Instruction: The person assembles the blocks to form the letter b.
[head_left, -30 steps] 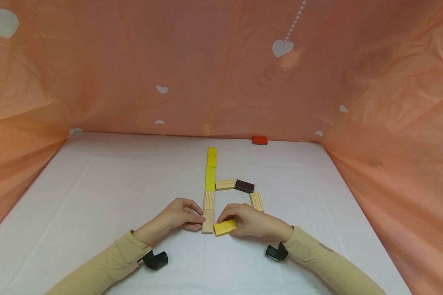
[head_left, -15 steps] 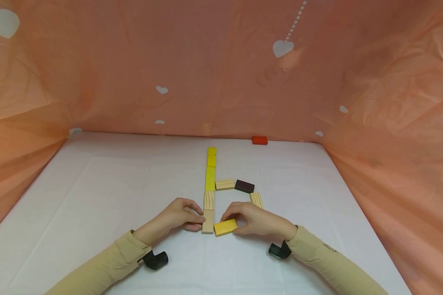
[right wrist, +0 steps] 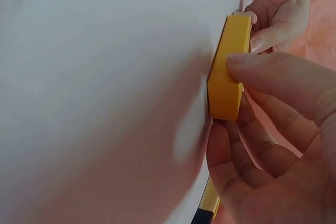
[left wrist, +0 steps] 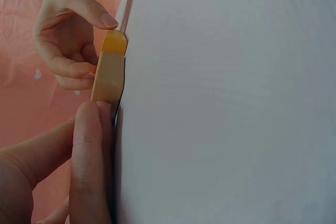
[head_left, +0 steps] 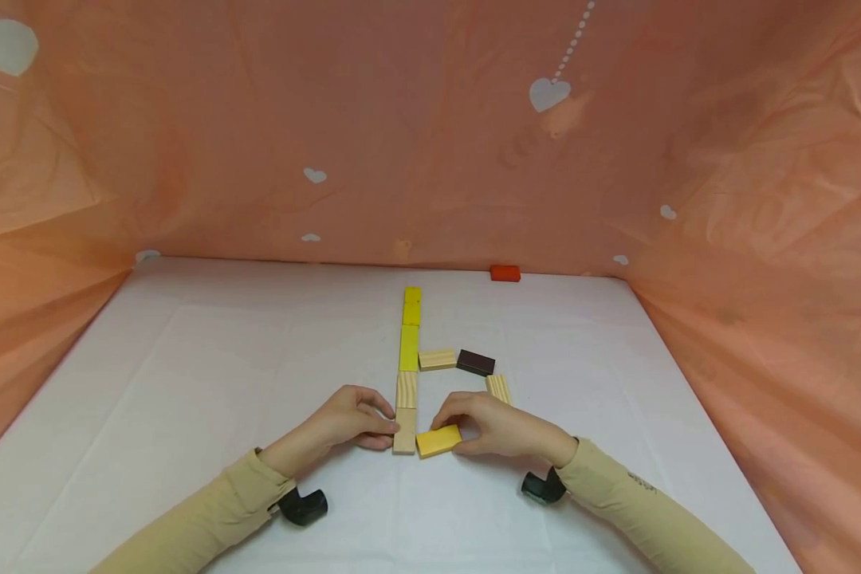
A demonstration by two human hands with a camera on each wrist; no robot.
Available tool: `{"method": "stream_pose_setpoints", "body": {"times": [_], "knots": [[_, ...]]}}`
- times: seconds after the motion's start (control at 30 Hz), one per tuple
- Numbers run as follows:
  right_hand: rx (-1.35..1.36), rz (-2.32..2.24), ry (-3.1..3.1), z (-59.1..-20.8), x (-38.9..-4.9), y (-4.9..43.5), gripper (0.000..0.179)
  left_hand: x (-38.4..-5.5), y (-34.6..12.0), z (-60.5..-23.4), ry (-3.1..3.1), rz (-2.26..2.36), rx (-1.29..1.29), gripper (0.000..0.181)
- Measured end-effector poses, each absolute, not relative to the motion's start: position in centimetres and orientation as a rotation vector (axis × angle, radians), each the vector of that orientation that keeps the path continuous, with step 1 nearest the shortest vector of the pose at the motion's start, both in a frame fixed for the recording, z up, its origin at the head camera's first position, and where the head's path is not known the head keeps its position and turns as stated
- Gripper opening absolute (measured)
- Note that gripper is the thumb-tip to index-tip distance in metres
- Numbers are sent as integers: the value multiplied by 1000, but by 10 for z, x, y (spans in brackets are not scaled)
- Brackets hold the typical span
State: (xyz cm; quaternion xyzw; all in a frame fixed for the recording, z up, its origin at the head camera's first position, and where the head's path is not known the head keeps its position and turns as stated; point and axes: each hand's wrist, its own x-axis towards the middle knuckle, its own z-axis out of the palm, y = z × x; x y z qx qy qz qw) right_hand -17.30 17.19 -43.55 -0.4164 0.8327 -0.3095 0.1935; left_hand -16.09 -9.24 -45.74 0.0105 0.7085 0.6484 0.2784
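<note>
In the head view my right hand (head_left: pixel 498 426) pinches a yellow wooden block (head_left: pixel 438 441) with its thumb on the near side and a finger at the far side. The block lies flat, slightly tilted, its left end up against a plain wooden block (head_left: pixel 405 431). My left hand (head_left: pixel 351 418) rests its fingertips on the left side of that plain block, without curling round it. In the right wrist view the thumb presses the long face of the yellow block (right wrist: pixel 229 69). The left wrist view shows the fingertips touching the plain block (left wrist: pixel 109 77).
Beyond the plain block a column continues with a striped wooden block (head_left: pixel 406 390) and yellow-green blocks (head_left: pixel 409 347). A light block (head_left: pixel 438 359), a dark brown block (head_left: pixel 476 362) and another striped block (head_left: pixel 498 388) curve rightwards. A red block (head_left: pixel 505 273) lies by the back curtain.
My right hand has shifted slightly to the right along the yellow block, and its far finger has moved back a little. The left hand and the other blocks have stayed put.
</note>
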Motion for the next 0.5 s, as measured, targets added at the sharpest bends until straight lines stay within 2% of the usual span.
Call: {"method": "stream_pose_setpoints", "body": {"times": [0.5], "knots": [[-1159,-870,2346,-435,-172,172,33,-161,-93,-457,1897,1741,38,24]]}}
